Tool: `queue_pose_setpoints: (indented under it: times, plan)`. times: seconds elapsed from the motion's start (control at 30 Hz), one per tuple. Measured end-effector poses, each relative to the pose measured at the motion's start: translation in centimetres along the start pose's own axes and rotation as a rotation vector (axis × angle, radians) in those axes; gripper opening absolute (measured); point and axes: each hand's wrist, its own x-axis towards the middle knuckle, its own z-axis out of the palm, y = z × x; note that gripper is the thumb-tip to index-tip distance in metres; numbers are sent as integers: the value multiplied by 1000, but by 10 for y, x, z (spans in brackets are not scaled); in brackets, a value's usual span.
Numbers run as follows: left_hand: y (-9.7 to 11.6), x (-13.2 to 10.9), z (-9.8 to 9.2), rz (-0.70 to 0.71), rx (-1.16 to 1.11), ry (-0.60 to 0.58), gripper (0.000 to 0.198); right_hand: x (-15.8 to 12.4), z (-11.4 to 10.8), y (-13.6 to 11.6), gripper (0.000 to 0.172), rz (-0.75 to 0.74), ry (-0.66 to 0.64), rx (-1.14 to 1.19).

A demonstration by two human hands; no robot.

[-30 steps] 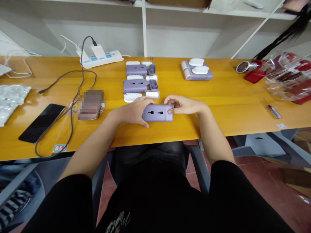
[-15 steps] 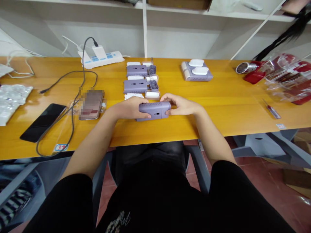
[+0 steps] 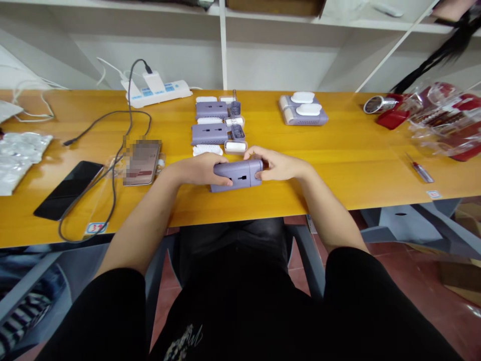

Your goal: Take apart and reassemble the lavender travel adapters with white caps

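A purple plastic casing with small slots lies on the orange table near its front edge. My left hand grips its left end, fingers wrapped over the top. My right hand holds its right end, thumb pressed on the side. Just behind the hands lie two more purple casings in a column, with small white parts and little purple pieces beside them.
A stack of purple and white units sits at the back right. A white power strip with cables, a black phone and another phone lie left. Red items in plastic wrap and a small screwdriver are at right.
Both hands have turned the purple casing, so its face with two sockets no longer points at me; a side with a small slot shows now. It shifted slightly left.
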Motion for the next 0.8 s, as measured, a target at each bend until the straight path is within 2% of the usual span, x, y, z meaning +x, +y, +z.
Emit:
queue_pose_setpoints:
  times: [0.3,0.5,0.8]
  plan:
    - [4,-4,-1,-10,24,-41,56,6,-3,11,52,-89,18,25]
    - [1,-5,-5,-53,-11,-128,68,6,-7,20,55,-40,-62,161]
    - [-2,-3,-5,-52,-32,-163,74,6,-5,20,57,-25,-38,212]
